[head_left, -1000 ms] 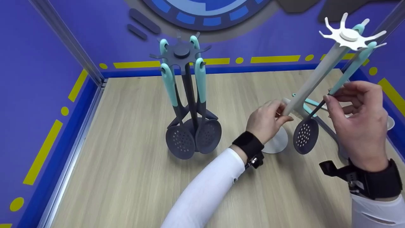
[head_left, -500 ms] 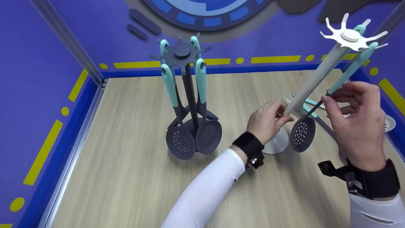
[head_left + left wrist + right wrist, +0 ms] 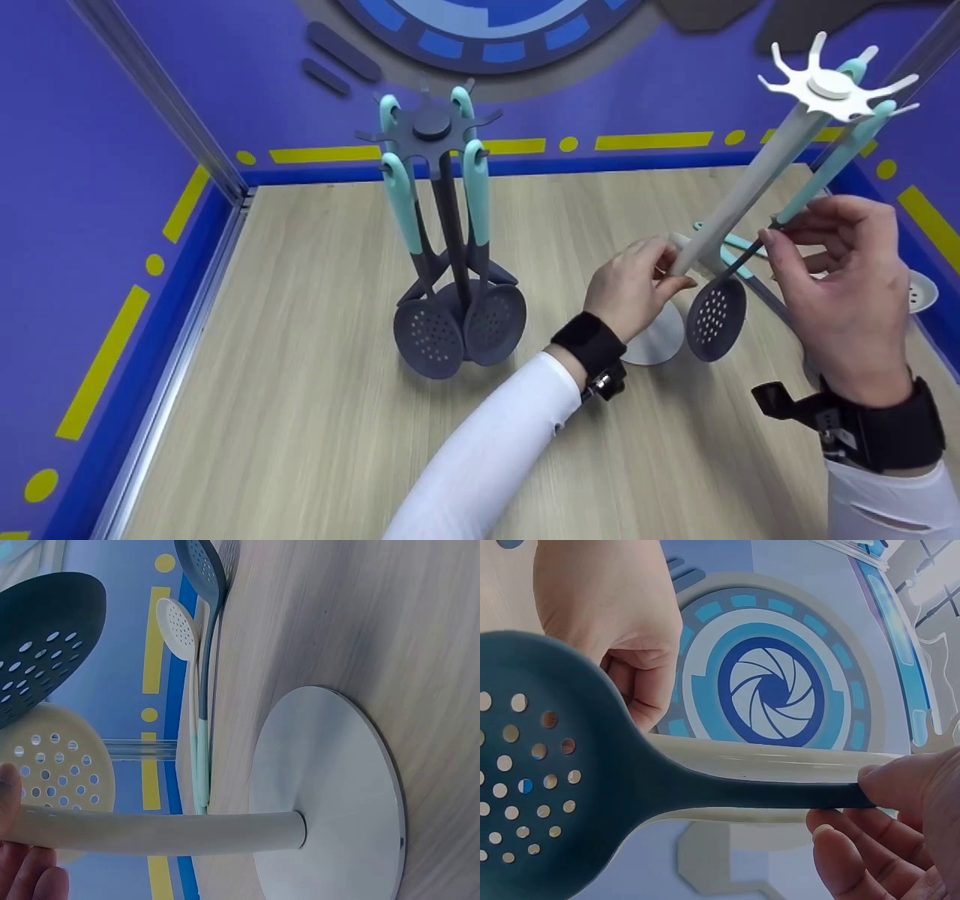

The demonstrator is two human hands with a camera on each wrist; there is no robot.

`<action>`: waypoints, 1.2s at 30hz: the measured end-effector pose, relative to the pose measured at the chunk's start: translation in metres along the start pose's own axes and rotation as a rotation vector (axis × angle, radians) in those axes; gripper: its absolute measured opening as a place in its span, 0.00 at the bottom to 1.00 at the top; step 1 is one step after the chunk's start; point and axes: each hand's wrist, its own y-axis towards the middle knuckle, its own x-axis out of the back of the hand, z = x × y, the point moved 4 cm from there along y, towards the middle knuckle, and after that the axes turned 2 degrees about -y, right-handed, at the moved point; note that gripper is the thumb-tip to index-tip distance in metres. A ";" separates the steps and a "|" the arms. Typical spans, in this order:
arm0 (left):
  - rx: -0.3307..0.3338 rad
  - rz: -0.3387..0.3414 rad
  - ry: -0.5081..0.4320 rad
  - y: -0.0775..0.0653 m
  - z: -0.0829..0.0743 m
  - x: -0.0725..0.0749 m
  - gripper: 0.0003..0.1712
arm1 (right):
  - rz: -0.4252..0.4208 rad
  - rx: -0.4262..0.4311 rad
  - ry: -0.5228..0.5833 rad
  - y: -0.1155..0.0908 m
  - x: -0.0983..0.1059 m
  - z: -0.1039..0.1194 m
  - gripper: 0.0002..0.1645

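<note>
My left hand (image 3: 626,285) grips the post of a white utensil stand (image 3: 739,202), which has a hooked top and a round base (image 3: 330,757). Between the thumb and fingers of my right hand (image 3: 851,292) is a dark skimmer (image 3: 716,321), pinched where its mint handle meets the dark neck. The top of that handle is at one of the stand's right hooks. Behind the post, in the left wrist view, hangs a cream skimmer (image 3: 67,750); its mint handle top shows at a rear hook.
A dark stand (image 3: 432,124) with several mint-handled utensils, skimmers among them, stands left of centre. On the table to the right lie a white skimmer (image 3: 178,628) and another dark skimmer (image 3: 201,570). Blue walls (image 3: 570,105) enclose the back and sides.
My right hand has shifted slightly left, and the dark skimmer's head has moved a little closer to the stand's post. The left hand keeps its grip in place.
</note>
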 end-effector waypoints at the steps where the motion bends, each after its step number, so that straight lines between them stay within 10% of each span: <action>1: 0.000 -0.001 0.001 0.000 0.000 0.000 0.17 | 0.001 0.000 -0.003 0.000 0.000 0.000 0.26; 36: -0.001 -0.009 -0.032 -0.001 -0.001 0.001 0.16 | 0.001 -0.061 -0.010 -0.003 0.004 0.002 0.25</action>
